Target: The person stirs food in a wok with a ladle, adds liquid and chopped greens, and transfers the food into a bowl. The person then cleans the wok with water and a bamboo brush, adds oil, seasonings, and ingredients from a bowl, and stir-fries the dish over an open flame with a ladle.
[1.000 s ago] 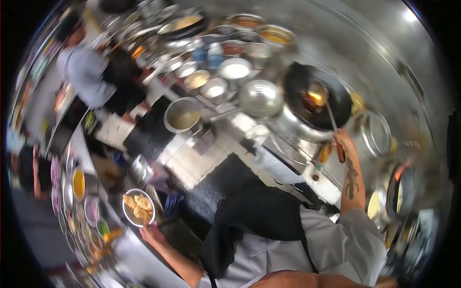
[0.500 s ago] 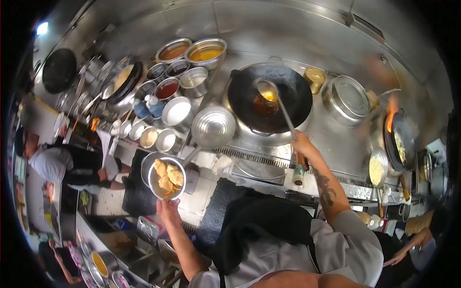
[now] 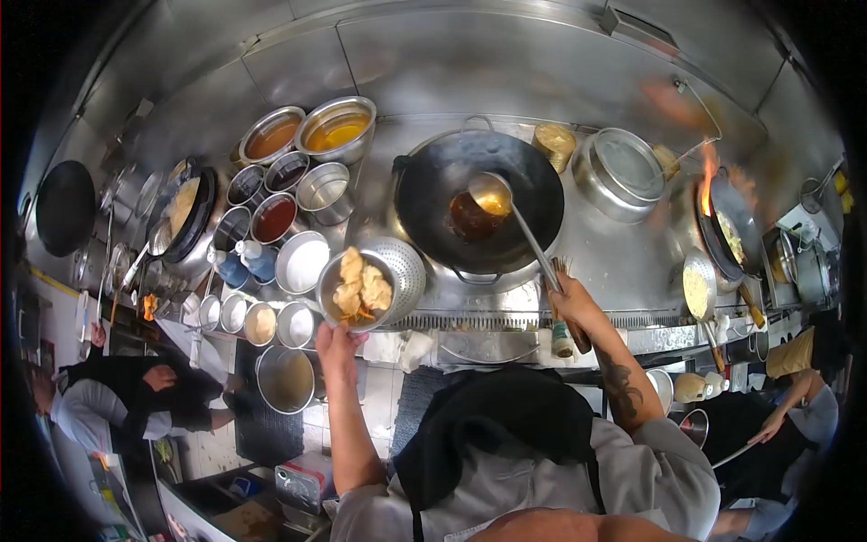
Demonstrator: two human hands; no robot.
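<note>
My left hand (image 3: 339, 352) grips the rim of a metal bowl (image 3: 329, 291) holding several pieces of golden fried food (image 3: 364, 285) and some orange shreds. That bowl overlaps a perforated strainer (image 3: 408, 271) left of the wok. In my right hand (image 3: 576, 303) is the long handle of a ladle (image 3: 528, 237), fingers closed round it. Its cup sits inside the black wok (image 3: 533, 167), over a pool of dark reddish-brown sauce (image 3: 470, 221), with a shiny amber liquid in it. A brush-like tool (image 3: 558, 312) and a small bottle (image 3: 562, 341) are below my right hand.
Pots of sauce (image 3: 274, 219) and white or pale seasonings (image 3: 302, 262) crowd the left. A lidded pot (image 3: 623, 176) stands right of the wok. Flames (image 3: 708, 181) rise at another wok (image 3: 736, 212). Co-workers stand at far left (image 3: 117, 397) and right (image 3: 768, 443).
My left hand has raised the bowl of fried food up and right, from above the floor to over the strainer. The ladle stays in the wok. The camera view has shifted.
</note>
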